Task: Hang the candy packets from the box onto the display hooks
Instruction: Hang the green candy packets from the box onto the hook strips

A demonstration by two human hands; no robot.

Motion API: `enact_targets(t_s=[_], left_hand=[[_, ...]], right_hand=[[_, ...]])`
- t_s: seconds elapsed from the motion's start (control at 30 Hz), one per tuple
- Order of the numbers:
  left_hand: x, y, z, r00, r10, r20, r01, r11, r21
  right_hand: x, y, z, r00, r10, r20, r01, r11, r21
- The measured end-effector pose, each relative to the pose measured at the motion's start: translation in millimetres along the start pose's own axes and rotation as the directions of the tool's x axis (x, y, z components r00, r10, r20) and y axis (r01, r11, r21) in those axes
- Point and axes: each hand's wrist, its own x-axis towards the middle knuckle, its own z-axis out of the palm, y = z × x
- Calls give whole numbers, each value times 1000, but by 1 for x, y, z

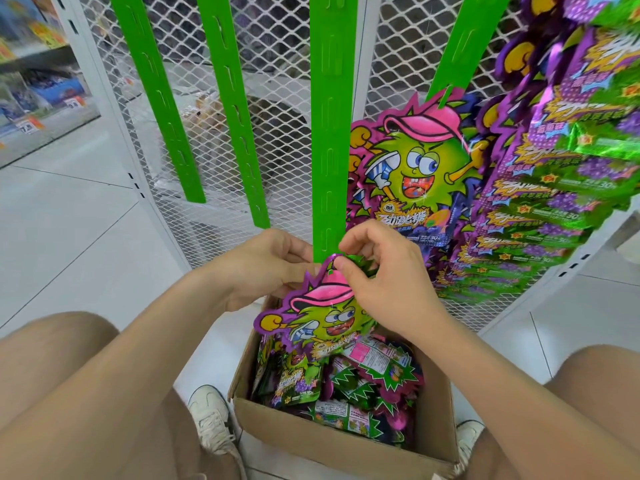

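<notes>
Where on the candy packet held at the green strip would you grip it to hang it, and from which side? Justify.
Pinch the candy packet at its top edge, coming from above as the right hand does: the packet is flat, and that edge is what meets the green strip.

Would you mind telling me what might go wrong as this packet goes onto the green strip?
The right hand pinches the packet only by its top edge, so it might slip into the box. The green strip looks free at its lower end, so pushing may swing it away.
</notes>
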Motion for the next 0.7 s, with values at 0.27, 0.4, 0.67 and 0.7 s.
enact_targets(t_s=[0.27,0.4,0.67,0.7], left_hand=[[1,-2,0,997,72,-21,-69,988,136],[11,-11,3,962,244,-125,-187,918,349],[40,-73,26,694,536,-481,194,505,841],[40,-82,34,626,562,-540,230,529,817]], right_hand=[[-2,7,5,996,75,48,-70,993,-99],[-6,11,2,1000,-11,2,11,953,-303],[-33,57,27,817,370,443,-198,901,-387],[-39,68,33,758,407,509,-196,887,-417]])
